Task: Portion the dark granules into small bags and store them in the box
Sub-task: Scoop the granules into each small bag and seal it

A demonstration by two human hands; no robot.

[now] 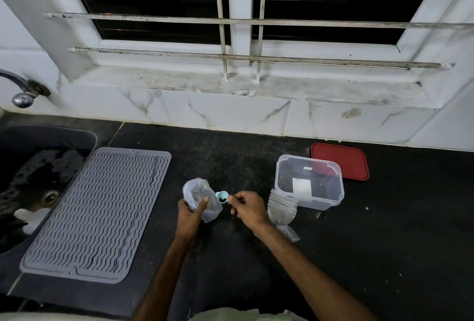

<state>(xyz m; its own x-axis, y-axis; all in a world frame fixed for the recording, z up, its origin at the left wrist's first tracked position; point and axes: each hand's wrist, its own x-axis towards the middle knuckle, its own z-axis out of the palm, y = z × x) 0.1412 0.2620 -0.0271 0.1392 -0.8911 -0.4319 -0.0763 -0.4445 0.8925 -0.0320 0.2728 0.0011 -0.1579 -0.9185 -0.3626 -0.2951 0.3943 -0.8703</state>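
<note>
Left hand (191, 214) gripped a clear plastic bag (197, 188) by its neck. The thumb lay across the front, the fingers curled round the back, out of sight. Bag contents were hard to make out: something dark low down, mostly behind the hand and the cloudy film.

Right hand (248, 207) sat at 3 o'clock of the bag, thumb and forefinger pinching the handle of a small teal scoop (222, 195). The handle was almost fully hidden in the pinch and the other fingers were curled under. The scoop bowl sat just beside the bag, with dark granules (222, 200) in it. Whether bowl and bag touched could not be told.

A stack of small bags (280, 207) lay at 3 o'clock of the right hand, against the near-left corner of the clear box (307, 201). The count was not resolvable. One loose small bag (291, 233) lay at 6 o'clock of the stack, partly under the forearm.

The box stood open at 2 o'clock of the hands. The red lid (343, 161) lay flat on the black counter (384, 231) at 1 o'clock of the box, its near-left part seen only through the box wall. Two white patches showed on the box, with no legible text.

A grey ribbed mat (98, 214) lay at 9 o'clock of the hands. Further out at 9 o'clock, the sink (38, 138) was cut off by the frame edge, and the pale objects inside were too dim to identify. The tap (24, 89) at 10 o'clock had its spout cut off.
</note>
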